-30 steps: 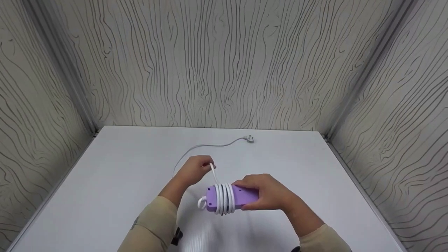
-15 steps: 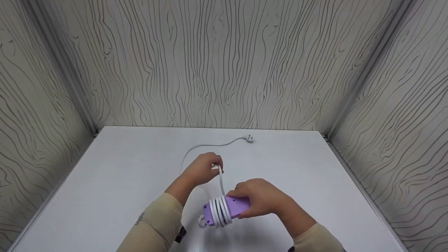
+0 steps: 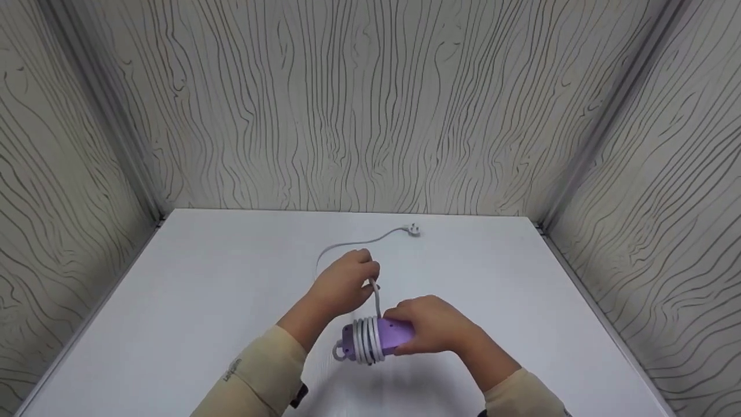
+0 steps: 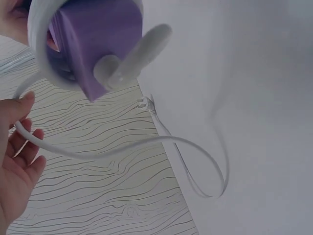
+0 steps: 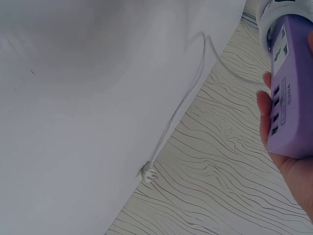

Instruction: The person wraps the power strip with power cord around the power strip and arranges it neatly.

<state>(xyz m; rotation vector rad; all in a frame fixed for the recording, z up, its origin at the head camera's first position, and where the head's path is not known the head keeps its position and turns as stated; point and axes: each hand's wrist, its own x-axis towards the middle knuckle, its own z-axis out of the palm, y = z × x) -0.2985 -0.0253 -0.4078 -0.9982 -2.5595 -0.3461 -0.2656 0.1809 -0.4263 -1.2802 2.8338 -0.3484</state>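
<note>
My right hand (image 3: 431, 325) grips one end of a purple power strip (image 3: 396, 331) above the table. Several turns of white cord (image 3: 369, 340) wrap the strip's other end, beside a short loop where the cord leaves the body. My left hand (image 3: 346, 282) pinches the cord between thumb and fingers, a little beyond the strip, as the left wrist view shows with the left fingers (image 4: 29, 147). In the right wrist view the power strip (image 5: 296, 98) shows a socket and several USB ports. The loose cord runs back to a white plug (image 3: 412, 230).
The white table (image 3: 492, 260) carries the plug and trailing cord near its back edge. Wood-grain patterned panels (image 3: 347, 116) rise behind and on both sides, with grey metal strips (image 3: 608, 110) at the corners.
My left hand has moved right with the cord, drawing it towards the right hand. The power strip tilted and shifted slightly left, then levelled somewhat. The plug stays in place.
</note>
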